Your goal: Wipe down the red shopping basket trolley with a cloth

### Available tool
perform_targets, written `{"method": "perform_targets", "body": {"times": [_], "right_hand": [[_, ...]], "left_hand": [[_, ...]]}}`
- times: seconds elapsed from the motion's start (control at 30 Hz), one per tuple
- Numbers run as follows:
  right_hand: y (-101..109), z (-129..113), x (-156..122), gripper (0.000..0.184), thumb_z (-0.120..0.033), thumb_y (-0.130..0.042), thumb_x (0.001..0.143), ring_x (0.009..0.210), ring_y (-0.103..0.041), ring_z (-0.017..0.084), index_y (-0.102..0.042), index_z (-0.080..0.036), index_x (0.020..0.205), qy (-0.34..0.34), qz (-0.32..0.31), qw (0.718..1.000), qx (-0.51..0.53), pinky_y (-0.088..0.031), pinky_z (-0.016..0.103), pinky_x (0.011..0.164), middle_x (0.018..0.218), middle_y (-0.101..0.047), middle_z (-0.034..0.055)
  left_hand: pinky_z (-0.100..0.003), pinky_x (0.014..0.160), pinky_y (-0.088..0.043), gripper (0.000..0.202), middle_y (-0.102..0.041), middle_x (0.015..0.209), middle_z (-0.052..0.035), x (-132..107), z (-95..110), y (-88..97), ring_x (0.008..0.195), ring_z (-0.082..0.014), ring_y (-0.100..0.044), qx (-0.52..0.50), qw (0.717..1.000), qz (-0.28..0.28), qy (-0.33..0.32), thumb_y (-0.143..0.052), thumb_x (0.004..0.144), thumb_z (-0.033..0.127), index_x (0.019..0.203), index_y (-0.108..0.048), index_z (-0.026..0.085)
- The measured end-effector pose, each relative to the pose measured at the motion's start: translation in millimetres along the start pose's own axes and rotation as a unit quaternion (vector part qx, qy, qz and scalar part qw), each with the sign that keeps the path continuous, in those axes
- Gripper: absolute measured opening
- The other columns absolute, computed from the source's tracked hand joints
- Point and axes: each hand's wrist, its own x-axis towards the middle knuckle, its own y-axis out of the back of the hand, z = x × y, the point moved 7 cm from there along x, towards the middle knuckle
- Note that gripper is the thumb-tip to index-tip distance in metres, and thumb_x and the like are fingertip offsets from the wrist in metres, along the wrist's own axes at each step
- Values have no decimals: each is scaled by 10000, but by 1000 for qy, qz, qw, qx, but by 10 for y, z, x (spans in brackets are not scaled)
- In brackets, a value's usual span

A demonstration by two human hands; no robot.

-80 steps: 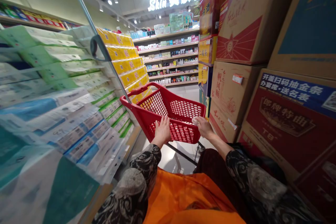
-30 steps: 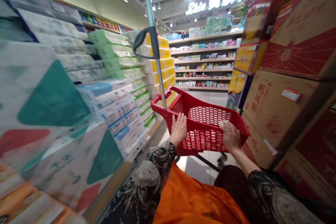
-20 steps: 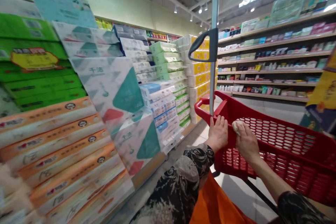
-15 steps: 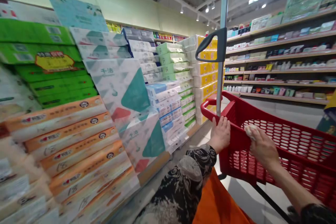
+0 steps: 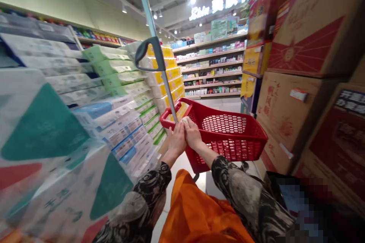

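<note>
2 hands lie on the front rim of a red plastic shopping basket (image 5: 238, 131). The left hand (image 5: 176, 142) is flat and open; the right hand (image 5: 192, 133) covers a small pale wad (image 5: 185, 120), but I cannot tell if it grips. The basket seems light and stiff, best held by its rim.

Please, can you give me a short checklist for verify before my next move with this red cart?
1. Left hand and right hand on the cart rim: ok.
2. Small pale thing under right fingers is secure: cannot tell.
3. Space between cart and cardboard boxes on the right: ok.
4. Space between cart and toilet paper packs on the left: cannot tell.
5. Wheels: cannot tell, mostly hidden.
</note>
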Motion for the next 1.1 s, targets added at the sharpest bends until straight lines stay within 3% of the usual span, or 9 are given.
{"method": "perform_targets", "body": {"times": [0.13, 0.33, 0.43, 0.53, 0.63, 0.7, 0.8, 1.0, 1.1], "right_hand": [[47, 126, -135, 367, -170, -437, 901, 1269, -407, 218, -526, -224, 1254, -47, -45, 995, -80, -348, 380, 1040, 1438, -377, 92], [434, 518, -326, 420, -28, -430, 813, 1163, -512, 230, -596, -180, 1167, -31, -2, 995, -96, -450, 377, 958, 1296, -532, 118], [628, 143, 173, 435, -45, -381, 839, 1185, -490, 221, -571, -195, 1199, 55, 69, 993, -73, -451, 377, 967, 1323, -506, 94], [886, -549, 914, 437, -85, -335, 891, 1274, -387, 217, -506, -205, 1274, 153, 128, 977, -80, -380, 398, 1039, 1402, -413, 73], [1114, -1115, 1554, 425, -133, -342, 919, 1316, -308, 254, -463, -229, 1314, 230, 138, 956, -122, -329, 449, 1059, 1443, -359, 41], [1172, -1272, 1758, 420, -142, -359, 919, 1308, -305, 281, -457, -238, 1316, 264, 123, 944, -158, -327, 494, 1034, 1438, -374, 41], [1018, -1202, 1594, 399, -130, -383, 906, 1260, -363, 293, -494, -229, 1277, 304, 65, 925, -218, -365, 496, 972, 1413, -419, 57], [423, -750, 544, 362, -157, -455, 889, 1161, -469, 259, -540, -248, 1229, 367, -62, 894, -252, -403, 436, 915, 1350, -498, 62], [439, -768, 627, 391, -145, -432, 895, 1164, -466, 255, -516, -249, 1263, 347, -50, 905, -239, -399, 426, 920, 1368, -479, 61]], "left_hand": [[-513, 1114, -152, 690, -263, 1490, -146, -82, -179, -22, 1387, -247, -195, -4, 999, 34, 28, -420, 750, 157, 1413, -241, 95], [-510, 1104, -191, 719, -272, 1480, -174, -50, -415, -14, 1377, -267, -222, -22, 992, 62, 110, -478, 738, 197, 1405, -242, 63], [-512, 1101, -194, 708, -266, 1484, -166, 85, -491, 98, 1380, -259, -214, -35, 988, 76, 128, -483, 754, 225, 1404, -248, 72], [-512, 1103, -183, 711, -243, 1490, -170, 211, -563, 317, 1383, -255, -206, -50, 982, 96, 152, -477, 767, 256, 1406, -238, 56], [-511, 1102, -183, 687, -235, 1491, -174, 271, -606, 518, 1384, -255, -202, -56, 978, 100, 172, -454, 783, 254, 1407, -243, 59], [-505, 1103, -186, 680, -233, 1493, -169, 255, -620, 578, 1385, -254, -199, -60, 978, 98, 174, -452, 787, 256, 1411, -244, 80], [-506, 1106, -174, 711, -238, 1493, -167, 142, -650, 512, 1388, -254, -187, -67, 979, 96, 169, -476, 774, 259, 1417, -223, 88], [-532, 1095, -168, 759, -222, 1496, -176, -155, -767, 26, 1390, -261, -176, -73, 978, 38, 193, -489, 716, 195, 1415, -213, 93], [-544, 1089, -175, 772, -207, 1497, -186, -177, -754, -93, 1391, -276, -162, -71, 980, 7, 184, -496, 695, 203, 1407, -225, 77]]}}
